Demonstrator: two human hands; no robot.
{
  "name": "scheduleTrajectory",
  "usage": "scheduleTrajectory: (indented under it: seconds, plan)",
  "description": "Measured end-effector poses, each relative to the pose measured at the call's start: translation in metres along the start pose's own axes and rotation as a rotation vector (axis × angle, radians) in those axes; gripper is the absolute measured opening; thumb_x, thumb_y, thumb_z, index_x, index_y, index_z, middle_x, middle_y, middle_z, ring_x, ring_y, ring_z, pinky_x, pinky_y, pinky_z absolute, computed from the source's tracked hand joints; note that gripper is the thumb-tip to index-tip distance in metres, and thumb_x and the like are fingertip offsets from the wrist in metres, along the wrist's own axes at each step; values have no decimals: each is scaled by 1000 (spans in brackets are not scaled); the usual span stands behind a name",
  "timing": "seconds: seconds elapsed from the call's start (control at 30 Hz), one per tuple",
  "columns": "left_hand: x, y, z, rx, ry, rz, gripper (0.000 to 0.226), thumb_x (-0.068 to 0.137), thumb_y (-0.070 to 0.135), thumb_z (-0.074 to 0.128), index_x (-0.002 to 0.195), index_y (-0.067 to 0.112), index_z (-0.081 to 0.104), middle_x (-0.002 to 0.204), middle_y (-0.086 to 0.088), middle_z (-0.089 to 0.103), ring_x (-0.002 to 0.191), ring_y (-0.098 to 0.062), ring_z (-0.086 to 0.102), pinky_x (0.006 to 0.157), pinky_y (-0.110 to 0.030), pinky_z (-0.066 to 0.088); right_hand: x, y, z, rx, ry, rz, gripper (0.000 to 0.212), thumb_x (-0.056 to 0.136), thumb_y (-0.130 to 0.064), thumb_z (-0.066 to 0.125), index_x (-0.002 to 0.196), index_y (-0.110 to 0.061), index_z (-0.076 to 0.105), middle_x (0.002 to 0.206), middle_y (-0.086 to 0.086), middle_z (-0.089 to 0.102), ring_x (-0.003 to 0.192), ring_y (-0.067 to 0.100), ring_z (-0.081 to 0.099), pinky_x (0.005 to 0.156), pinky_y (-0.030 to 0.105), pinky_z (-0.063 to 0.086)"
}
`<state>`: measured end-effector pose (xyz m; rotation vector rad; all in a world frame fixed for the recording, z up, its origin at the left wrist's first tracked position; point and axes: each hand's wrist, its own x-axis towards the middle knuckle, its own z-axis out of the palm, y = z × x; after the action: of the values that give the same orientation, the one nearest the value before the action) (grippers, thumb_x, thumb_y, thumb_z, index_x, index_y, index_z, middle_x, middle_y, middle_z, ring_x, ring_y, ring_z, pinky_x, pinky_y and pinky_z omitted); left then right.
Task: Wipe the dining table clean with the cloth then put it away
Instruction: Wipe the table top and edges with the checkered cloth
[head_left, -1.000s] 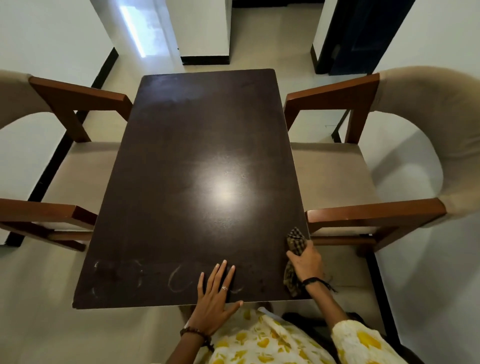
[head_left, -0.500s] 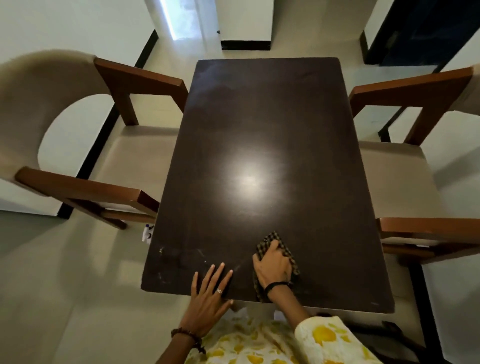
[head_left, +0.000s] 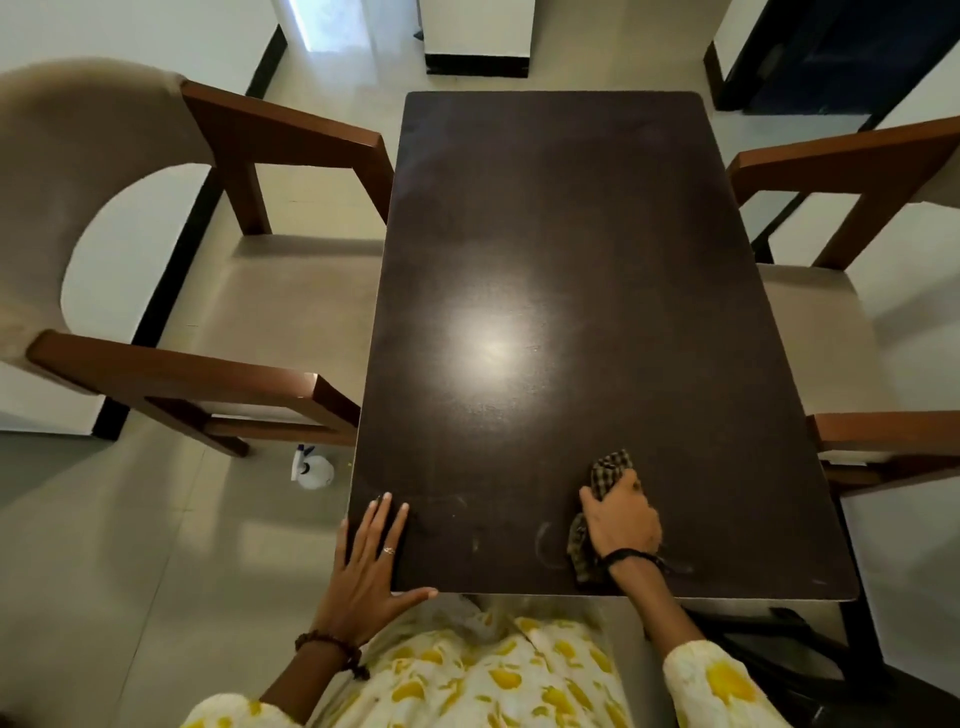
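The dark brown dining table (head_left: 561, 249) fills the middle of the head view. My right hand (head_left: 623, 519) presses a bunched checked cloth (head_left: 608, 470) onto the tabletop near its front edge, right of centre. Part of the cloth sticks out beyond my fingers and part trails under my wrist. My left hand (head_left: 371, 566) lies flat with fingers spread on the front left corner of the table. Faint damp streaks show on the surface between my two hands.
A wooden armchair with beige cushions (head_left: 218, 312) stands close against the table's left side, another armchair (head_left: 852, 291) against its right. A white spray bottle (head_left: 311, 470) stands on the floor by the table's front left corner. Tiled floor lies beyond the far edge.
My right hand has slid the cloth along the front edge, first left toward my left hand, then back right. My left hand now rests on the table's front left corner. The view has shifted.
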<state>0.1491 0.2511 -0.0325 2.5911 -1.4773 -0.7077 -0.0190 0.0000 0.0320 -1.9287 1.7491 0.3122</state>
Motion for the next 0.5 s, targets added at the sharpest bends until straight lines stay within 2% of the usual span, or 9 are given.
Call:
scheduleTrajectory:
  seconds: [0.13, 0.33, 0.5]
  plan:
    - [-4, -7, 5, -86, -37, -84, 103, 71, 83, 36, 147, 19, 11, 155, -1, -4, 141, -21, 0, 110, -41, -9, -19, -36, 21, -102, -8, -89, 45, 91, -39, 51, 119, -7, 36, 118, 16, 59, 106, 34, 59, 83, 38, 48]
    - [-3, -5, 4, -83, -38, -96, 102, 70, 84, 33, 146, 17, 17, 155, -3, 1, 141, -21, 3, 110, -43, -7, -58, -103, 73, -199, -129, -310, 44, 93, -44, 45, 123, -14, 34, 123, 12, 54, 108, 27, 59, 81, 34, 49]
    - [-3, -9, 8, -107, -14, -81, 98, 74, 81, 30, 144, 13, 20, 155, -3, -4, 141, -22, 1, 109, -48, -2, -85, -150, 101, -194, -289, -497, 44, 94, -43, 43, 126, -13, 35, 126, 14, 53, 111, 30, 57, 86, 37, 47]
